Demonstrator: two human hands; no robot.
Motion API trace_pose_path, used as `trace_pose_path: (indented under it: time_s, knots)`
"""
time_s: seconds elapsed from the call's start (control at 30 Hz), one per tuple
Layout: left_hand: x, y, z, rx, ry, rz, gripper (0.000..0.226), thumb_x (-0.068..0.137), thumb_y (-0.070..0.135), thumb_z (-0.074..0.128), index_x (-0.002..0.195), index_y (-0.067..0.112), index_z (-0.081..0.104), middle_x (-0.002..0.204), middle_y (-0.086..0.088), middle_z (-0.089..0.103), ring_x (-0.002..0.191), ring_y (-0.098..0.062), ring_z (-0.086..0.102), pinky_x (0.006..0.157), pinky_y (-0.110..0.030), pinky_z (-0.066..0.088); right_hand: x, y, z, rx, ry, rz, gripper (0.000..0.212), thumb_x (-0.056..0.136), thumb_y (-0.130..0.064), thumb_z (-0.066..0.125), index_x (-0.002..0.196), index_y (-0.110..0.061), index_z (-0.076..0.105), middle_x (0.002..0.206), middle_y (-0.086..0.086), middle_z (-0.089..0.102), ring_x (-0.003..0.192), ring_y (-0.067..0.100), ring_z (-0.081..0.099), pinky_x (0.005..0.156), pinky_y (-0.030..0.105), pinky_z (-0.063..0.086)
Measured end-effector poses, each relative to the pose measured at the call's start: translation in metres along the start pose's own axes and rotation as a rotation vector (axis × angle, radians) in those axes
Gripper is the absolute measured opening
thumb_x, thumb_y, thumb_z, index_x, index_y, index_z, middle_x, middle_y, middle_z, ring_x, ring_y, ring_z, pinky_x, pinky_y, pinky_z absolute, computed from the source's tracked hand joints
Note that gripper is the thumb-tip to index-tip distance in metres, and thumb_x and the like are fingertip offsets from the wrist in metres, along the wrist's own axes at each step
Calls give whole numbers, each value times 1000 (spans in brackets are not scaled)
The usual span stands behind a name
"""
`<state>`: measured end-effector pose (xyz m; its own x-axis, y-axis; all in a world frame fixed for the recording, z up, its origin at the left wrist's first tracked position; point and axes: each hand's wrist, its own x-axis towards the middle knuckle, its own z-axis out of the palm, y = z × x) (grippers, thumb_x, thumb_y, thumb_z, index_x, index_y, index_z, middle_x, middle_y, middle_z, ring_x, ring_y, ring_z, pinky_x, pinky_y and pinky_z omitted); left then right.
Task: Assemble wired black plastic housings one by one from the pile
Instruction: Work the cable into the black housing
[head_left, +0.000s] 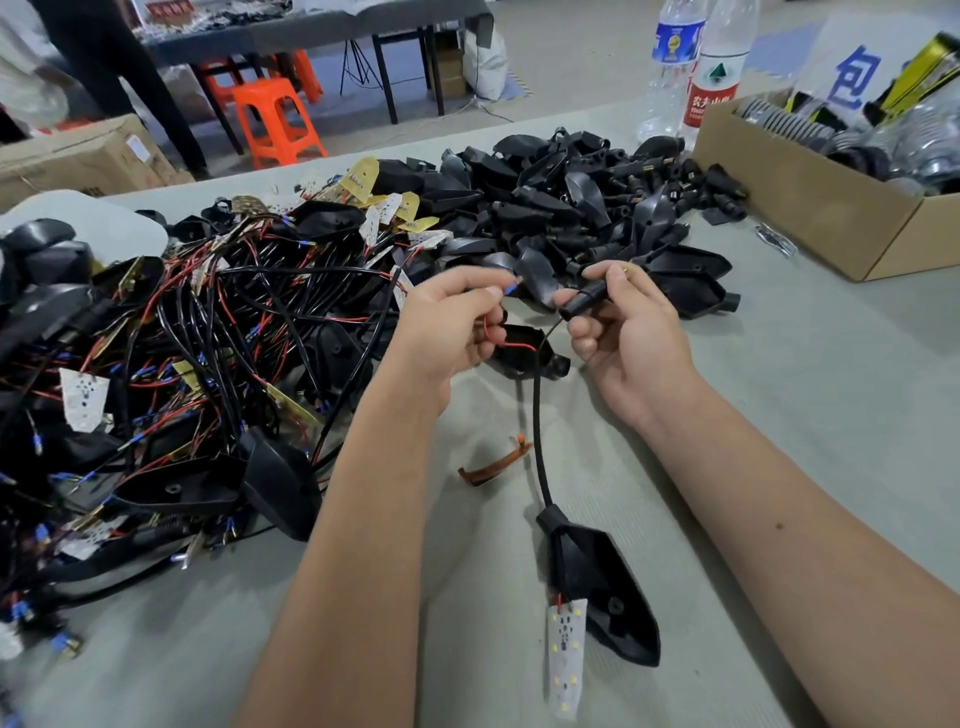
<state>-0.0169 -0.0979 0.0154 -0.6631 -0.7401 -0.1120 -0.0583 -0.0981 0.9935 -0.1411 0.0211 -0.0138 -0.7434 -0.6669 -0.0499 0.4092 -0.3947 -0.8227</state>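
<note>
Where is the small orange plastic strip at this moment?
In the head view, the orange strip lies on the grey table, low of centre, between the two forearms and just left of the black cable.

red-label bottle (710, 98): 农夫山泉 | white sign (852, 67): blue 包 | blue-label bottle (675, 41): unreadable

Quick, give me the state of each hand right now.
Left hand: closed, pinching the thin red wire with the blue-tipped end.
Right hand: closed, holding a small black connector piece.
</note>
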Motion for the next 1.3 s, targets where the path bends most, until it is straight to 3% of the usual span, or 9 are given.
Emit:
trace_pose_path:
  time_s: [0.23, 0.57, 0.9, 0.97, 1.03, 1.13, 1.23, 1.3]
  knots:
    - [-5, -7, 13, 265, -47, 69, 14, 93, 10, 73, 81, 16, 77, 64, 5, 69, 51, -2, 55, 42, -15, 36, 6, 1, -3, 155, 8, 69, 31, 112, -19, 38, 90, -13, 59, 84, 20, 74, 51, 13, 57, 44, 18, 44]
    - [0, -14, 18, 111, -46, 89, 10, 93, 5, 72, 85, 9, 76, 66, 3, 70, 53, -3, 56, 48, -14, 42, 5, 0, -1, 193, 14, 74, 31, 112, -20, 36, 91, -12, 57, 85, 20, 74, 53, 13, 55, 45, 17, 45]
    - [1, -19, 25, 264, 33, 153, 10, 91, 10, 73, 82, 13, 76, 67, 1, 74, 55, -4, 64, 50, -15, 45, 5, 2, 0, 100, 18, 2, 28, 111, -20, 41, 93, -12, 60, 87, 18, 73, 55, 15, 60, 49, 19, 50]
    - [1, -19, 28, 314, 56, 193, 10, 91, 12, 73, 82, 13, 76, 67, 1, 74, 56, -6, 66, 54, -20, 51, 4, 2, 1, 64, 37, -27, 26, 111, -20, 43, 93, -13, 61, 80, 12, 69, 55, 15, 61, 50, 20, 51]
    - [1, -19, 31, 379, 90, 229, 10, 90, 13, 73, 81, 15, 76, 67, 0, 74, 63, -12, 70, 65, -34, 61, 3, 2, 1, 25, 39, -45, 25, 110, -20, 45, 93, -13, 61, 77, 8, 65, 55, 15, 61, 50, 21, 52]
    - [1, -19, 33, 429, 104, 260, 10, 90, 14, 72, 81, 16, 76, 69, 0, 72, 69, -16, 70, 77, -43, 63, 2, 2, 2, -5, 26, -42, 22, 110, -21, 47, 95, -13, 62, 80, 7, 62, 57, 15, 61, 51, 21, 52]
    - [-1, -20, 36, 399, 126, 275, 12, 91, 14, 72, 80, 18, 76, 70, 0, 73, 66, -14, 70, 74, -41, 63, 2, 2, 1, -11, 8, -44, 19, 109, -21, 49, 98, -13, 63, 77, 5, 64, 58, 14, 61, 52, 21, 52]
    - [-2, -19, 36, 337, 102, 259, 12, 92, 13, 72, 82, 17, 76, 70, 2, 74, 61, -8, 69, 66, -29, 58, 3, 2, 0, 25, 21, -35, 20, 109, -20, 49, 97, -12, 63, 75, 5, 64, 57, 14, 61, 51, 20, 52]
